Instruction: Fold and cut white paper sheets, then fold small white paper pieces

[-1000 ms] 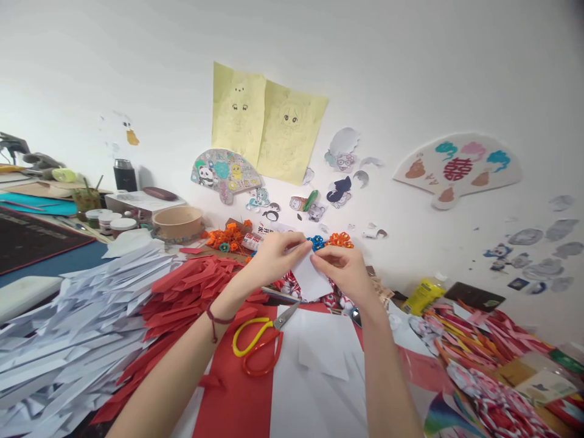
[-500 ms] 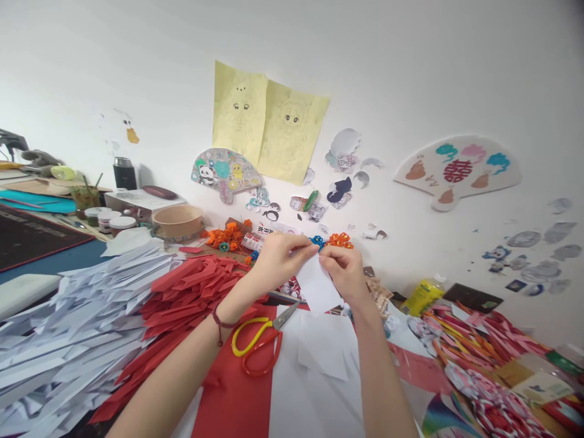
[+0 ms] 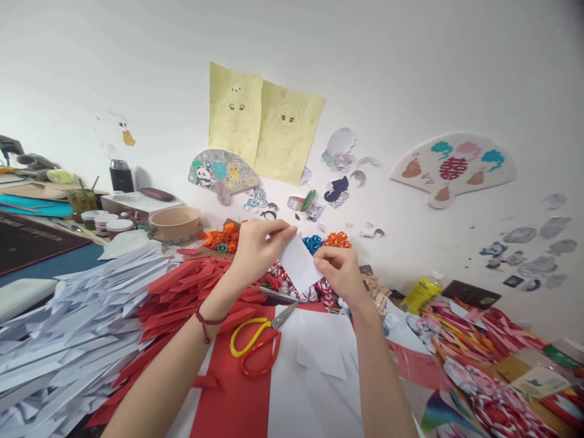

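A small white sheet of paper (image 3: 298, 266) hangs tilted in the air over the table's back part. My left hand (image 3: 261, 248) pinches its upper corner between thumb and fingers. At the sheet's right edge, my right hand (image 3: 340, 271) is closed in a pinch on the paper. Below the hands, scissors (image 3: 260, 342) with one yellow and one red handle lie on red paper (image 3: 232, 398), blades pointing up and right. Beside them are white paper sheets (image 3: 312, 365), some smaller pieces on top.
Folded white strips (image 3: 77, 334) and red strips (image 3: 182, 298) are heaped at left. Orange flower pieces (image 3: 223, 238), blue ones (image 3: 312, 244) and a round tub (image 3: 176, 225) stand along the wall. At right are a yellow bottle (image 3: 422, 293) and colourful strips (image 3: 469, 334).
My left hand has moved left, away from my right hand. The paper has tilted and shifted left; before, both hands met at its top.
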Action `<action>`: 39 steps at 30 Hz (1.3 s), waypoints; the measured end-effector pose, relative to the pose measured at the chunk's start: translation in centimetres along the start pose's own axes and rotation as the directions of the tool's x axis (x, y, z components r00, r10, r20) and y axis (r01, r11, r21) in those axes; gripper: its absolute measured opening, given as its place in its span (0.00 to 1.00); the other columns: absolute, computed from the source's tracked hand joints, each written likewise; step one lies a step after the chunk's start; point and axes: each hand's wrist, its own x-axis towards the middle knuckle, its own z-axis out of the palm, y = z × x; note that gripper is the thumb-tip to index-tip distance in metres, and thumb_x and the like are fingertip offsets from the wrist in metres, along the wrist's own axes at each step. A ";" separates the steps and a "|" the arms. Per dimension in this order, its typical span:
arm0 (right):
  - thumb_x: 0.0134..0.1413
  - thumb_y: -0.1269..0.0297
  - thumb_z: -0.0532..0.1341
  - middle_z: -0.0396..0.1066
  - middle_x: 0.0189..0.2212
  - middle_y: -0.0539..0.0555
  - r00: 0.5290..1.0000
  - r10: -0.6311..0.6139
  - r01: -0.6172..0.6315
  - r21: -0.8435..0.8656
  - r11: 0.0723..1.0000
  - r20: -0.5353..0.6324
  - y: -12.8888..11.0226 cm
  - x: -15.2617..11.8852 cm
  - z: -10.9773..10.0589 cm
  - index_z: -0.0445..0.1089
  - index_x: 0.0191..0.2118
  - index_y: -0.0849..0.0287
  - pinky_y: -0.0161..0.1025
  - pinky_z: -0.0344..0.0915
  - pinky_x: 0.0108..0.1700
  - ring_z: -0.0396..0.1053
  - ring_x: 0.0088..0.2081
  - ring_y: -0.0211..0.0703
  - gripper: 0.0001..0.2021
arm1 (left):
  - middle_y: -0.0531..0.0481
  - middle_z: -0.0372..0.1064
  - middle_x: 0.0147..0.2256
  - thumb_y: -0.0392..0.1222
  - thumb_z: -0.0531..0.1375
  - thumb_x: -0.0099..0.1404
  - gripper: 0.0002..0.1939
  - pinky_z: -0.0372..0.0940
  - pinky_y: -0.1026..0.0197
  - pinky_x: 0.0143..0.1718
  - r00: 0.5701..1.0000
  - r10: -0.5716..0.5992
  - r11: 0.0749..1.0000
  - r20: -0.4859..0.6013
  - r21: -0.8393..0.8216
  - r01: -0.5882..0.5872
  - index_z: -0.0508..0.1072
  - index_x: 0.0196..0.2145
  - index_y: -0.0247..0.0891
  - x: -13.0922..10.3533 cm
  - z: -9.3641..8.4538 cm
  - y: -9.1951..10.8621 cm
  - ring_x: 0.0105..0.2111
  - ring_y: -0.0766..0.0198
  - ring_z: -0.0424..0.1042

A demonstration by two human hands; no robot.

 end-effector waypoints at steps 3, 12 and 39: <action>0.45 0.71 0.57 0.60 0.18 0.46 1.000 0.001 -0.001 -0.011 1.000 0.010 -0.1 0.0 0.0 0.65 0.19 0.60 0.33 0.51 0.25 0.55 0.22 0.32 0.07 | 0.54 0.66 0.21 0.46 0.57 0.67 0.17 0.54 0.65 0.27 1.000 -0.012 1.000 -0.029 0.017 0.012 0.76 0.26 0.35 0.1 -0.5 -0.1 0.23 0.70 0.61; 0.44 0.71 0.57 0.62 0.17 0.46 0.998 0.058 -0.056 -0.057 0.997 0.021 -0.4 -0.3 -0.6 0.65 0.19 0.59 0.33 0.51 0.22 0.55 0.19 0.32 0.07 | 0.53 0.69 0.22 0.48 0.57 0.65 0.16 0.57 0.65 0.29 0.991 -0.084 0.995 -0.101 0.042 0.088 0.77 0.27 0.35 0.2 -1.0 0.0 0.25 0.67 0.64; 0.47 0.52 0.70 0.73 0.45 0.57 0.995 0.003 0.014 0.172 0.985 -0.095 -0.1 0.1 -0.7 0.65 0.58 0.55 0.36 0.70 0.31 0.71 0.35 0.42 0.33 | 0.53 0.65 0.23 0.53 0.63 0.57 0.16 0.60 0.68 0.20 0.815 -0.544 0.585 0.199 -0.607 0.538 0.74 0.27 0.35 -0.7 3.4 -0.4 0.21 0.71 0.62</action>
